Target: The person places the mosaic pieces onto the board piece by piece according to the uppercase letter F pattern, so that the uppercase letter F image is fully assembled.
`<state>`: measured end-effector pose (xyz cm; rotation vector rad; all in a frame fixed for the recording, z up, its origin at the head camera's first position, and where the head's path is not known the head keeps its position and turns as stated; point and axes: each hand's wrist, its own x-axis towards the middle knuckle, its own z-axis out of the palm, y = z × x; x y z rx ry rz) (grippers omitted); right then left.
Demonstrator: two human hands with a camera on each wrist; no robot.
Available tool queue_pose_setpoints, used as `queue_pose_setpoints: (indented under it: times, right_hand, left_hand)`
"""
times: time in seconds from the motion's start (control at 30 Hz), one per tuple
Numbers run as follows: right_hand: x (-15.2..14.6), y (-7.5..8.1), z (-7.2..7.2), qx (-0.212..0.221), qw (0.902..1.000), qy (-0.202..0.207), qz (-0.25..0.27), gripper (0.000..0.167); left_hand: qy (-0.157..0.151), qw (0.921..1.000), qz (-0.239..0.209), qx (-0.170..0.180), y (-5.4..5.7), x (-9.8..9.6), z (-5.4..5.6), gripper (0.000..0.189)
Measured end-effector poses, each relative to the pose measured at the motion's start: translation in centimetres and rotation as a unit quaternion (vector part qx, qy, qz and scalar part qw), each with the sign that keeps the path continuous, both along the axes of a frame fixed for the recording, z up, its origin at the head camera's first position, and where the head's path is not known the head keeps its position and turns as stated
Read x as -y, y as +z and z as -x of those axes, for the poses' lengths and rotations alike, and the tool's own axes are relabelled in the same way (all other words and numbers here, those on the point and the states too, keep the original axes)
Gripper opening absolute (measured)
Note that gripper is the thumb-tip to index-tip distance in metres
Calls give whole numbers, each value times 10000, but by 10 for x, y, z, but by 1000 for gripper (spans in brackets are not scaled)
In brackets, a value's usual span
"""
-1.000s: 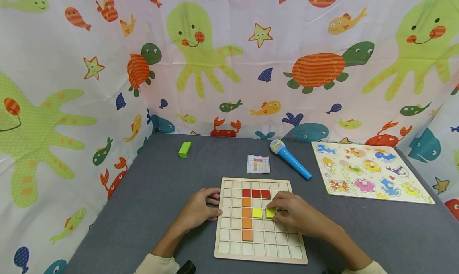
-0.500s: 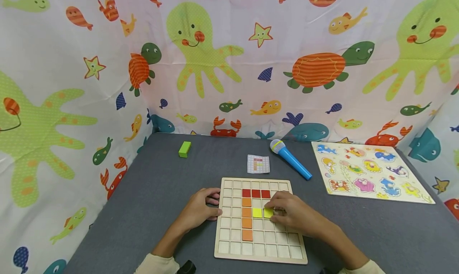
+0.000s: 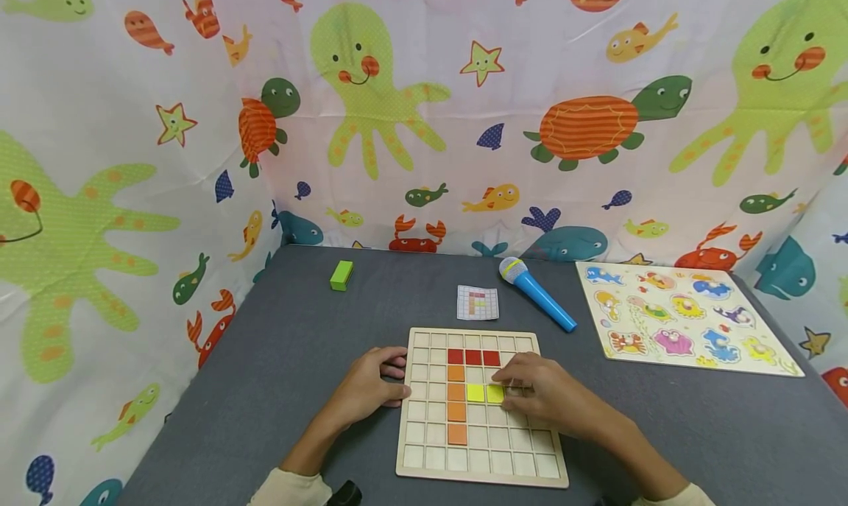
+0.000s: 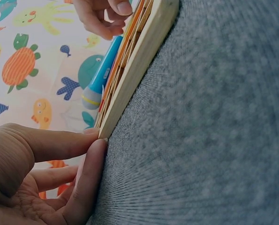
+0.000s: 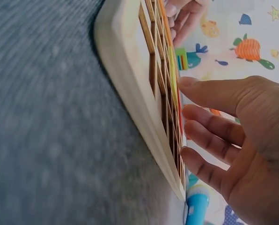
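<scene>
A wooden grid board [image 3: 482, 462] lies flat on the grey table, with three red tiles [image 3: 473, 357], several orange tiles [image 3: 457, 412] and two yellow tiles [image 3: 475, 393] in its squares. My left hand [image 3: 368, 382] is at the board's left edge. In the left wrist view, its thumb and a finger meet on the rim and hold it. My right hand [image 3: 545, 392] hovers over the board's right half, thumb and index tip beside the right-hand yellow tile [image 3: 495, 394]. In the right wrist view, its fingers are spread and bent loosely, with nothing between them.
Beyond the board lie a small printed pattern card [image 3: 478, 304] and a blue toy microphone [image 3: 542, 297]. To the back left stands a green block [image 3: 341, 276]. A sea-animal puzzle board [image 3: 689, 314] lies at the right. Printed cloth walls [image 3: 411, 93] border the table.
My right hand slid the second yellow tile left, into the square beside the first. Its fingers have since let go and moved slightly right. The left hand stays in place.
</scene>
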<state>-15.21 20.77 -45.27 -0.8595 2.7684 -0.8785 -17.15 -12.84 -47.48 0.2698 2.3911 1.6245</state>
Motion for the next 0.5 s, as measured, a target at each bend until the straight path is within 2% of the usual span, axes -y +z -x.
queue_pose_setpoints:
  times: [0.13,0.27,0.37,0.5]
  right_hand:
    - [-16,3,-6,-33,9997,-100,218,26]
    - [-41,6,-11,-18,9991,-428,-27,27]
    - [-64,8,-13,-138,9971,-702,-255,26]
    - [-94,11,-8,-359,9923,-1077,-486,24]
  left_hand:
    - [-40,10000,30,-43,0,-1,0,64]
    - [-112,9996,181,-206,0,-1,-1,61]
    - [-143,9955,698,-623,2,0,-2,58]
    - [-333,9838,1389,-1080,11,7,-3,55]
